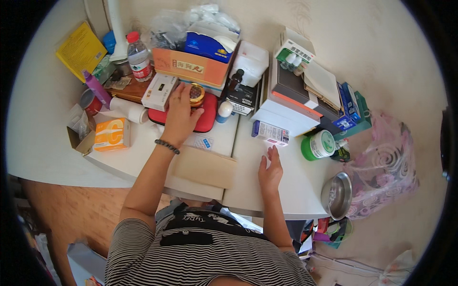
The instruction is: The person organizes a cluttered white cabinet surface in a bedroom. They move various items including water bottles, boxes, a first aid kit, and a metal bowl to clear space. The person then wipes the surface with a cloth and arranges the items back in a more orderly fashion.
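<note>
My left hand (181, 115), with a beaded bracelet at the wrist, reaches over a red zip case (206, 117). Its fingers are stretched out and the thumb stands apart. The fingertips lie between a white box (160, 92) and a round gold-rimmed jar (196, 95) on the case; I cannot tell whether they touch either. My right hand (271, 172) hovers at the front of the white desk, fingers extended and holding nothing. Just beyond its fingertips lies a small white and purple box (270, 133). A blue bottle with a white cap (224, 111) stands right of the case.
At the left are an orange and white box (112, 134), a paper roll (130, 110) and a red-capped water bottle (139, 57). A large orange box (191, 66) stands behind. Stacked boxes (286, 112), a green tub (318, 145) and a metal bowl (337, 196) occupy the right.
</note>
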Action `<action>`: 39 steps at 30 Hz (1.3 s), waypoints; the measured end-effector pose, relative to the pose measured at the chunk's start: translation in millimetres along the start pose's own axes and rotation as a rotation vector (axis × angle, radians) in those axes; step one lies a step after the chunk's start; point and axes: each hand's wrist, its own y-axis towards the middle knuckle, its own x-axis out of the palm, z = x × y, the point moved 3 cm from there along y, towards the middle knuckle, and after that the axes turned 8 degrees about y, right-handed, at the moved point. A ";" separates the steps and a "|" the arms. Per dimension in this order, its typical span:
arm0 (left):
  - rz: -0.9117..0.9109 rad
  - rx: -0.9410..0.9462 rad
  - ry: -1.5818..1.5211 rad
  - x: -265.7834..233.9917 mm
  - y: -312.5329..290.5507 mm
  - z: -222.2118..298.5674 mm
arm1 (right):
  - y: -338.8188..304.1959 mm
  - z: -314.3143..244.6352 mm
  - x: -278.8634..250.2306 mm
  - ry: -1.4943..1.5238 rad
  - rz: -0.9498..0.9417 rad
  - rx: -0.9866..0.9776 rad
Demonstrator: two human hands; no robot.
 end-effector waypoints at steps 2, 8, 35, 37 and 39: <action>0.022 0.007 -0.028 -8.0 3.4 -0.6 | -4.1 1.5 2.4 -0.029 0.005 -0.063; 0.187 -0.069 0.381 -35.7 3.9 -53.1 | -4.5 -1.1 3.8 -0.059 -0.007 -0.148; -0.452 0.072 -0.179 -94.0 -122.8 -81.7 | 27.9 -153.6 80.6 0.342 -0.281 -0.298; -0.436 0.027 -0.265 -95.1 -122.7 -84.7 | 14.8 -163.6 97.4 0.437 -0.465 -0.246; -0.425 0.019 -0.313 -98.2 -123.3 -85.5 | 1.0 -167.3 110.1 0.555 -0.621 -0.137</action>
